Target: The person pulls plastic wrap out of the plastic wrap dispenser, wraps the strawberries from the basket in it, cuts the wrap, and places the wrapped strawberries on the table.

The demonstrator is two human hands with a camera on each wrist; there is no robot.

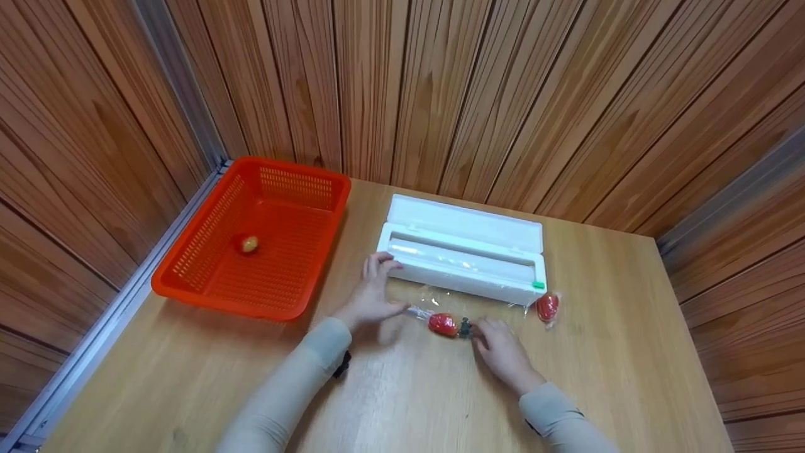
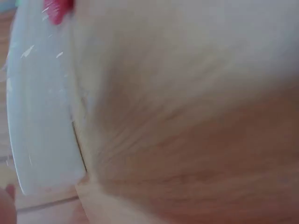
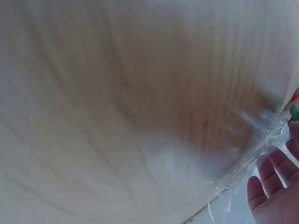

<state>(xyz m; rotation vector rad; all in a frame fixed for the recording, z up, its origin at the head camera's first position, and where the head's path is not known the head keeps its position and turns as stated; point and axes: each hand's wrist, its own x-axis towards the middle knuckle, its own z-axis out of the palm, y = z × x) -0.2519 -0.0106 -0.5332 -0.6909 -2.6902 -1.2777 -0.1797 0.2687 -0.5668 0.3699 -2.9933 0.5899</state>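
Observation:
A red strawberry-like piece (image 1: 443,324) with a dark green leafy end (image 1: 465,327) lies on the table, with clear cling film (image 1: 422,311) around it. Behind it, an open white cling film box (image 1: 462,283) holds a roll (image 1: 462,258). My left hand (image 1: 372,296) is spread at the box's left front corner, fingertips at its edge and thumb near the film's left end. Beside the leafy end is my right hand (image 1: 503,355); its fingers (image 3: 268,177) are loosely extended against crumpled film in the right wrist view. The right thumb and index tips are partly cut off there.
A red-orange plastic basket (image 1: 251,311) stands at the left with a small yellowish piece (image 1: 249,244) inside. Right of the box lies another film-wrapped red piece (image 1: 548,306). Wood-patterned walls (image 1: 434,94) enclose the table at the back and sides.

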